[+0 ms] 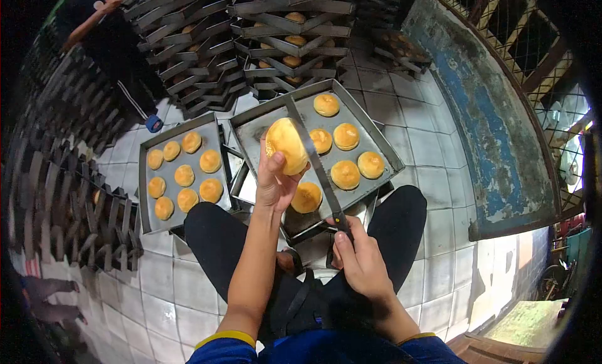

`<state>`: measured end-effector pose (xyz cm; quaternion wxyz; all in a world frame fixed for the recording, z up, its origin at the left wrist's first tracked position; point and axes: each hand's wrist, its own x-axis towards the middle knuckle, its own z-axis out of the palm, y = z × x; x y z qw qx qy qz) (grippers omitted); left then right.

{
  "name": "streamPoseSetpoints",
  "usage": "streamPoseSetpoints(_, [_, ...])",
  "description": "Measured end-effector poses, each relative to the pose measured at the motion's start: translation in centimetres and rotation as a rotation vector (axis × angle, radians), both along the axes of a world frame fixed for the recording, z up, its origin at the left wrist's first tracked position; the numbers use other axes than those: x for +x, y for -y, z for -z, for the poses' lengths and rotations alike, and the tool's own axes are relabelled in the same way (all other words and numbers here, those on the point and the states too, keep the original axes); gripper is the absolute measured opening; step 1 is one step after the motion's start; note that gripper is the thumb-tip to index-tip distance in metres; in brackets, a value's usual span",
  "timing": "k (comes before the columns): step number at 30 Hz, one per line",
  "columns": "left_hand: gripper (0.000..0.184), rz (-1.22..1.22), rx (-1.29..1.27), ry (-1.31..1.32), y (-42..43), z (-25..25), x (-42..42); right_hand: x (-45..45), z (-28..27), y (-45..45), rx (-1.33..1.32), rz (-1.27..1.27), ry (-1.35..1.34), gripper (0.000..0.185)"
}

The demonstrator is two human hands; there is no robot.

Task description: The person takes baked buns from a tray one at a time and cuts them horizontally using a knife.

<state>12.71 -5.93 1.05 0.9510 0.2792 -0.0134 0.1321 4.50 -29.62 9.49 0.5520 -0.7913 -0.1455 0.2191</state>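
Observation:
A round golden bun (285, 144) is gripped in my left hand (279, 182), raised over the metal tray in front of me. My right hand (362, 257) is closed round the dark handle of a long-bladed knife (316, 163). Its blade slants up and to the left, along the right side of the bun; whether it touches or has entered the bun I cannot tell. Several more buns, such as one (346, 137), lie on the tray (385, 141) below, mostly on its right side. Part of that tray is hidden behind my left hand and the bun.
Left of me is a second tray (145, 204) with several buns. Stacked trays (291, 25) holding buns stand at the back and along the left. Another person (103, 37) stands at the upper left. A worn blue panel (483, 132) leans at right over the tiled floor (433, 157).

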Motion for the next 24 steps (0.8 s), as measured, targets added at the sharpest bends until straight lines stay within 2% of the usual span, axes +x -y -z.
streamPoseSetpoints(6, [0.084,-0.046,0.034,0.01,0.0,-0.5,0.1,-0.3,-0.1,0.0,-0.043,-0.015,-0.009,0.036])
streamPoseSetpoints(12, [0.085,-0.07,0.024,-0.013,0.3,-0.5,0.0,-0.6,0.3,-0.3,-0.011,0.008,0.092,0.034])
streamPoseSetpoints(24, [0.076,-0.122,-0.014,0.03,0.5,-0.7,0.1,-0.9,0.5,-0.2,-0.077,0.019,0.126,0.032])
